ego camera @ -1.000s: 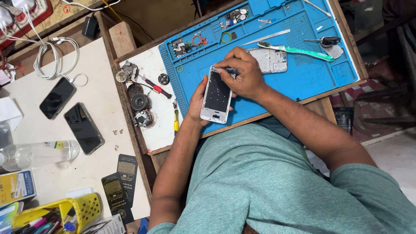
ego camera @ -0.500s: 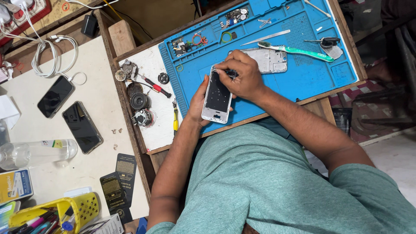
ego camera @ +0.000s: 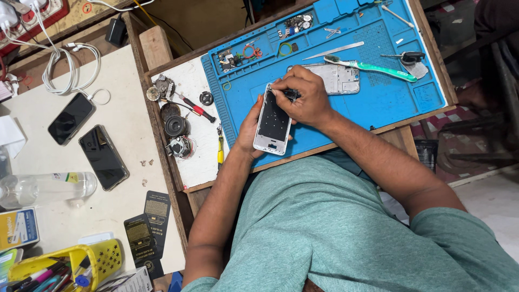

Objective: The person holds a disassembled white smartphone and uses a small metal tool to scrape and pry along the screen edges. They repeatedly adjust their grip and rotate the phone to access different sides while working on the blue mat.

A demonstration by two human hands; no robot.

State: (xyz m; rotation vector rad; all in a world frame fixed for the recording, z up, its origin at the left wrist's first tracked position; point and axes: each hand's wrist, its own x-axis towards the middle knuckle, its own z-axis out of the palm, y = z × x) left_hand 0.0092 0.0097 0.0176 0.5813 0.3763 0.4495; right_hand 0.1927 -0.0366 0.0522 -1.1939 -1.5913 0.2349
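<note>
Pens and markers fill a yellow perforated holder (ego camera: 81, 265) at the near left corner of a pale side table (ego camera: 135, 178). Just beyond it lie dark cards, a clear plastic bottle (ego camera: 46, 189) on its side, and two black phones (ego camera: 86, 138) face up. Farther back, a white cable (ego camera: 65, 67) coils toward a power strip.

At the centre, a person in a green shirt holds a stripped phone frame (ego camera: 273, 121) above the near edge of a blue work mat (ego camera: 378, 94). This frame is white-edged with a dark inner panel, tilted slightly, its top end pointing away. Their left hand (ego camera: 250, 130) cups it from below and the left side, fingers curled round its edge. Their right hand (ego camera: 303, 97) is closed on a small dark tool (ego camera: 292, 94), pressed at the frame's top end.

Beyond the hands, a silver phone back (ego camera: 338, 78) lies flat on the mat, then a green toothbrush (ego camera: 373, 67) and metal tweezers (ego camera: 332, 50). Moulded trays along the mat's far rim hold small parts and coloured rings.
</note>
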